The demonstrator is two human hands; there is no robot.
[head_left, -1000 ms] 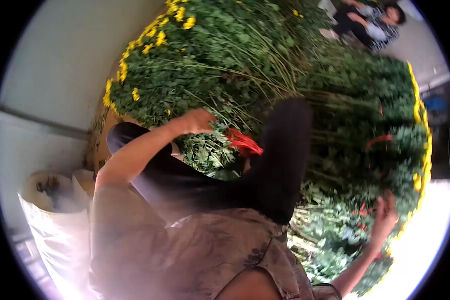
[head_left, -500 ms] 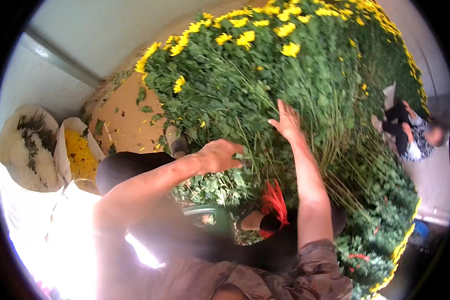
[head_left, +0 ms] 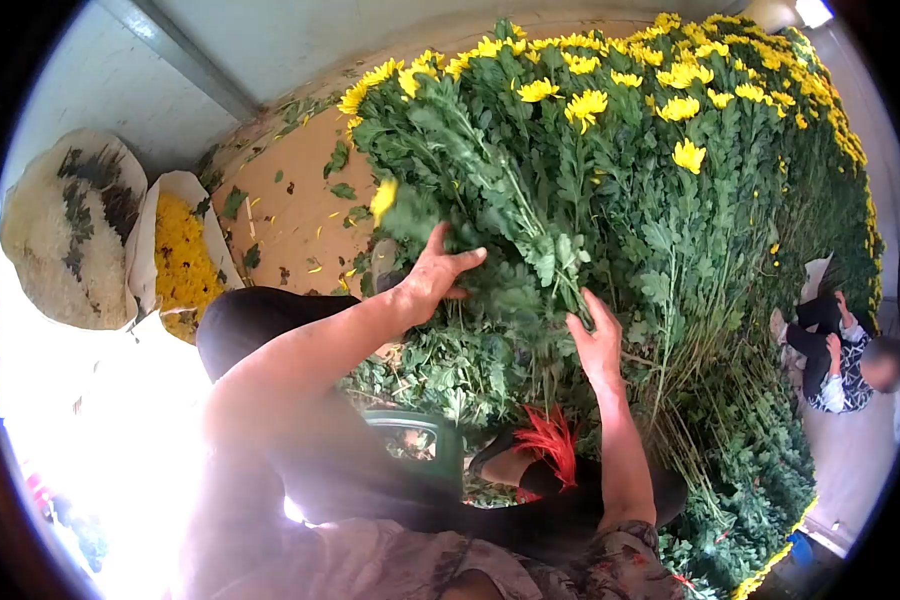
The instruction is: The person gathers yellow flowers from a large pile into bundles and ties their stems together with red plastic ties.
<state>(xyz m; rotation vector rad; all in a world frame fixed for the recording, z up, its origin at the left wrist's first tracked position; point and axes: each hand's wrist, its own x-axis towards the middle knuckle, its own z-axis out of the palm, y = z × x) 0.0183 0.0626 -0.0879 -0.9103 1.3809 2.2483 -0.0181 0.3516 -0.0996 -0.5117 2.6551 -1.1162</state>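
Observation:
A big heap of leafy green stems with yellow flowers [head_left: 660, 150] spreads in front of my legs. My right hand [head_left: 598, 345] is closed around the lower ends of a few leafy stems [head_left: 510, 195], raised slantwise over the heap. To the left, my left hand [head_left: 438, 272] has its fingers apart beside blurred leaves and a blurred yellow flower [head_left: 383, 200]; nothing is gripped in it. Red ties [head_left: 550, 445] hang in a bunch by my leg, below my right hand.
Two pale sacks stand at the left, one with whitish matter [head_left: 45, 250], one with yellow petals [head_left: 185, 255]. A green container [head_left: 448, 450] sits between my legs. Another person [head_left: 840, 360] sits at the far right. Leaf scraps litter the brown floor [head_left: 290, 200].
My view has shifted, with the sacks and heap now differently placed. My right hand has closed on stems that now rise over the heap. My left hand has opened out beside them.

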